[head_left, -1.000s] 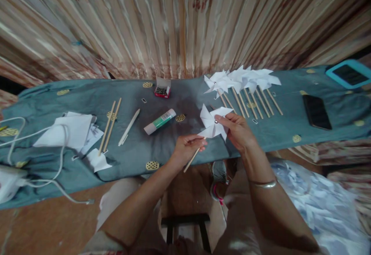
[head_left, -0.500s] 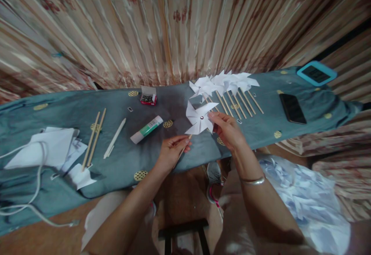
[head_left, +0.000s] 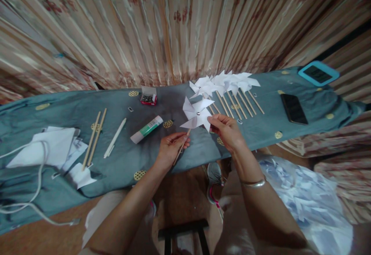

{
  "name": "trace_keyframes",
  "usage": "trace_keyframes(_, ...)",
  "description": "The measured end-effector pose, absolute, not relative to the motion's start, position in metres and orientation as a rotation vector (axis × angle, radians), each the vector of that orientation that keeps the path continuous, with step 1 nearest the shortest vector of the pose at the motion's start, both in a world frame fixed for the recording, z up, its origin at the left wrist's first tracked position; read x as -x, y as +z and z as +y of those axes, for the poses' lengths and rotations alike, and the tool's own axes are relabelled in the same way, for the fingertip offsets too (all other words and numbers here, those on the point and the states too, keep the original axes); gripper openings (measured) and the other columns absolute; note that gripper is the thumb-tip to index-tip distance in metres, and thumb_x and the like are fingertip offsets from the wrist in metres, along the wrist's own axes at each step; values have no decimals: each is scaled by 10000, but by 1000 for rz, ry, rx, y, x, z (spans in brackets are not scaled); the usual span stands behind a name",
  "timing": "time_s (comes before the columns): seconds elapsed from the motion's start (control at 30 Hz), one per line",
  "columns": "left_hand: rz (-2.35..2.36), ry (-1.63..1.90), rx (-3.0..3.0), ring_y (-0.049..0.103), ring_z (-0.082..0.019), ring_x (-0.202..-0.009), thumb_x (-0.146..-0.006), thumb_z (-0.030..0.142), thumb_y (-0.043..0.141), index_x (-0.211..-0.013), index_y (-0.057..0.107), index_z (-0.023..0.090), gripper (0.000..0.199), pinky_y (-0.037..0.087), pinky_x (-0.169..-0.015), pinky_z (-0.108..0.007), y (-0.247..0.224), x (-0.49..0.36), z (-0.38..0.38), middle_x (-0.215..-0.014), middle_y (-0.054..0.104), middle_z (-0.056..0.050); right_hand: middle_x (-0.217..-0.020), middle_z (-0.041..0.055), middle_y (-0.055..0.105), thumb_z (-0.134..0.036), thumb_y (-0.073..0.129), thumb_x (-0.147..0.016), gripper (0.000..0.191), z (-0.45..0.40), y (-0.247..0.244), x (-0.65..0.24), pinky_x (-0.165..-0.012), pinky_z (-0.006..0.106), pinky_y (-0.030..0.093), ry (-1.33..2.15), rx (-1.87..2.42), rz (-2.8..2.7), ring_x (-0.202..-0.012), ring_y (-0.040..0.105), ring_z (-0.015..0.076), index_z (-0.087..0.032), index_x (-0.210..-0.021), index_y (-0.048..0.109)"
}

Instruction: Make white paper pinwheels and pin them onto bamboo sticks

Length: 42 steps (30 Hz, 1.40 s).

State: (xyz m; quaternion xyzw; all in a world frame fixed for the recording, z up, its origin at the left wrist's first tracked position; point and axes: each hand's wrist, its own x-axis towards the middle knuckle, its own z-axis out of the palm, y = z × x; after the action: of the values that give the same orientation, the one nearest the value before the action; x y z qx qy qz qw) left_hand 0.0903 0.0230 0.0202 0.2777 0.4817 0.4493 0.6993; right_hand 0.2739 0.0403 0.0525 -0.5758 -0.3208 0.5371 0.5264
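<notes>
A white paper pinwheel (head_left: 198, 114) with a silvery pin at its centre is held up over the near part of the cloth-covered table. My left hand (head_left: 173, 146) is closed around its thin wooden stick, below the blades. With thumb and forefinger, my right hand (head_left: 226, 129) pinches the edge of a blade on the right side. Just beyond, several finished-looking pinwheels (head_left: 226, 83) lie in an overlapping row, sticks pointing toward me. Left of my hands rests a glue stick (head_left: 147, 129) with a green label.
An open red box of pins (head_left: 148, 99) lies behind the glue stick. Further left are a white pen (head_left: 115, 138), two wooden sticks (head_left: 94, 137), paper sheets (head_left: 55, 146) and a white cable (head_left: 39, 185). A phone (head_left: 293, 108) and blue-framed clock (head_left: 319, 73) lie right. A plastic bag (head_left: 304, 201) sits below.
The held pinwheel has shifted slightly left and its blades have turned a little. Both hands stay close to where they were, still gripping it.
</notes>
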Motion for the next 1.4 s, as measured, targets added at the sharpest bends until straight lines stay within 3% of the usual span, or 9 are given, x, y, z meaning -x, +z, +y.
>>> trace_keyframes(0.13, 1086, 996, -606, 635, -104, -566, -401, 465, 954, -739, 761, 132, 512, 506, -587, -216, 19, -90, 24, -650, 734, -38, -561, -47, 605, -488, 946, -409, 435, 39, 53, -270, -569, 228, 488, 1302, 1381, -743, -546, 531, 84, -205, -546, 645)
trace_keyframes(0.37, 1103, 989, -592, 671, -140, -628, -391, 413, 961, -743, 761, 146, 485, 543, -663, -260, 21, -90, 24, -689, 752, -48, -570, -45, 630, -496, 927, -495, 407, 37, 46, -267, -591, 230, 489, 1344, 1373, -824, -550, 554, 87, -209, -569, 648)
trace_keyframes(0.73, 1158, 1022, -604, 582, -96, -563, -364, 386, 956, -708, 789, 160, 445, 483, -599, -231, 18, -91, 25, -669, 725, -15, -600, -21, 691, -575, 936, -414, 480, 34, 45, -256, -591, 245, 505, 1431, 1363, -796, -591, 639, 123, -216, -559, 652)
trace_keyframes(1.0, 1150, 1017, -630, 583, -104, -583, -391, 387, 946, -720, 802, 167, 421, 476, -611, -238, 18, -90, 25, -703, 741, -32, -632, 4, 716, -611, 909, -470, 499, 32, 43, -248, -623, 250, 503, 1431, 1379, -868, -645, 661, 138, -213, -536, 615)
trace_keyframes(1.2, 1144, 1012, -605, 555, -84, -528, -390, 403, 959, -751, 808, 167, 458, 438, -531, -205, 18, -86, 26, -624, 706, -14, -664, 33, 742, -694, 818, -568, 505, 29, 47, -254, -530, 247, 455, 1278, 1428, -1036, -555, 604, 121, -203, -638, 728)
trace_keyframes(1.3, 1139, 1025, -596, 562, -87, -523, -353, 442, 969, -753, 806, 167, 513, 443, -514, -203, 19, -84, 27, -623, 704, -17, -615, 19, 714, -653, 789, -648, 467, 29, 50, -264, -465, 232, 385, 1091, 1399, -1053, -460, 495, 80, -201, -582, 690)
trace_keyframes(1.4, 1130, 1011, -603, 569, -85, -540, -357, 443, 973, -759, 806, 165, 517, 465, -543, -206, 19, -83, 26, -674, 728, -33, -610, 5, 703, -585, 796, -672, 395, 32, 51, -274, -481, 236, 400, 885, 1358, -970, -474, 480, 83, -212, -602, 689)
